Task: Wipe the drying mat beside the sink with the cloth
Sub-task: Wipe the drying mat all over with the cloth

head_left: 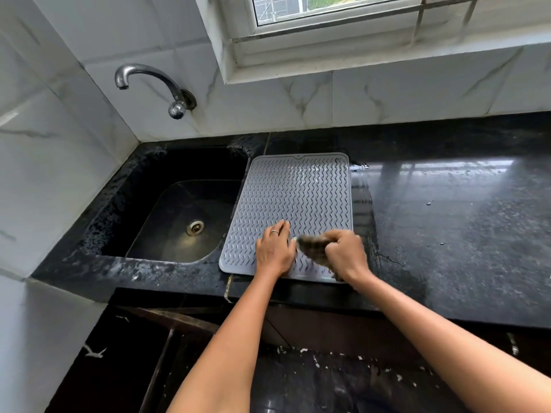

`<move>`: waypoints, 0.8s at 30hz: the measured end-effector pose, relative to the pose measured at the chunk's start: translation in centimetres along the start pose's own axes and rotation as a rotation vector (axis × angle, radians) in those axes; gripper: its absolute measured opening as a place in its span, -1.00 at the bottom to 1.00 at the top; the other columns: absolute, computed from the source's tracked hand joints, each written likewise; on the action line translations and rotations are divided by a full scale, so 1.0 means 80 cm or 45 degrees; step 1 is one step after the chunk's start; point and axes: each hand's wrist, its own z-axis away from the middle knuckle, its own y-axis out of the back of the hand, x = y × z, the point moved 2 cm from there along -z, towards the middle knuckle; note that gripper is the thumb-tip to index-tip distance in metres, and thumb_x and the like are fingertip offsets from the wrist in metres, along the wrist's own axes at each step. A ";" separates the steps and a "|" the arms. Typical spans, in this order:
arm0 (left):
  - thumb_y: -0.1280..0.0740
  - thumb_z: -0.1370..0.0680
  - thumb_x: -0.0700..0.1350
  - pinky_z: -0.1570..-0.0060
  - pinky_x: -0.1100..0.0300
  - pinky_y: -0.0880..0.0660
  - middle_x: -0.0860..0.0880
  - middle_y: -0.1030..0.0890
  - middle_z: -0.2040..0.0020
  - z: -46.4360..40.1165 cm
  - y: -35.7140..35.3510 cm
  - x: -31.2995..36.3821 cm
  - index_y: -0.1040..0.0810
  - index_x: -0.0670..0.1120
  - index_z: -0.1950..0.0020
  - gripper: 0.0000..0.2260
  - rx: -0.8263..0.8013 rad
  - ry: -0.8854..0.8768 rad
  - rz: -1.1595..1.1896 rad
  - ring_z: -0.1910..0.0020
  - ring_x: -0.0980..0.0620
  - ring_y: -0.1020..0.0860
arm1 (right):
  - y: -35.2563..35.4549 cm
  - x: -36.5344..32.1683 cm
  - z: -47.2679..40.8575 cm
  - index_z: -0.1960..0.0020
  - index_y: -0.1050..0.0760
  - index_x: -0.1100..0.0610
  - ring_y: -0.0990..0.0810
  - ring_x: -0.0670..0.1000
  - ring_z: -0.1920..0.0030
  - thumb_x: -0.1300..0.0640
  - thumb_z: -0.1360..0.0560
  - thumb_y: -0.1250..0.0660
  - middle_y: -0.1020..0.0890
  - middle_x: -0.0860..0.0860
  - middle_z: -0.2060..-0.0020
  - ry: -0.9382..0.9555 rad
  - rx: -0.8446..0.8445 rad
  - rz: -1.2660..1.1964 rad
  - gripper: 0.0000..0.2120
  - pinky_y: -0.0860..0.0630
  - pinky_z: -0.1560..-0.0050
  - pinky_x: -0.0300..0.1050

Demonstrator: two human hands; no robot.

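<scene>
Grey ridged silicone drying mat (pixel 298 201) lay at the black desk's (pixel 447 234) front edge, beside the sink (pixel 179 216). Left hand (pixel 274 251) pressed flat, steadying it; right hand (pixel 346 254), fingers clenched around a dark crumpled cloth (pixel 313 248), scrubbed its near corner.

Ribbed grey mat (pixel 295 201), glossy counter (pixel 453 204)

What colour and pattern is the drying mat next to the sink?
Light grey, covered in rows of small raised wavy ridges; the drying mat shows clearly in the head view.
</scene>
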 end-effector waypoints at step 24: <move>-0.04 -0.64 -0.11 -0.51 -0.03 0.01 -0.05 -0.13 -0.56 -0.307 0.014 0.012 -0.07 -0.07 -0.55 -0.54 -0.126 -0.101 -0.058 -0.54 -0.05 -0.09 | -0.014 -0.093 -0.375 -0.31 -0.43 0.11 -0.43 0.21 -0.19 0.35 -0.48 -0.20 -0.45 0.12 -0.28 0.539 -0.026 0.749 -0.58 -0.43 -0.17 0.13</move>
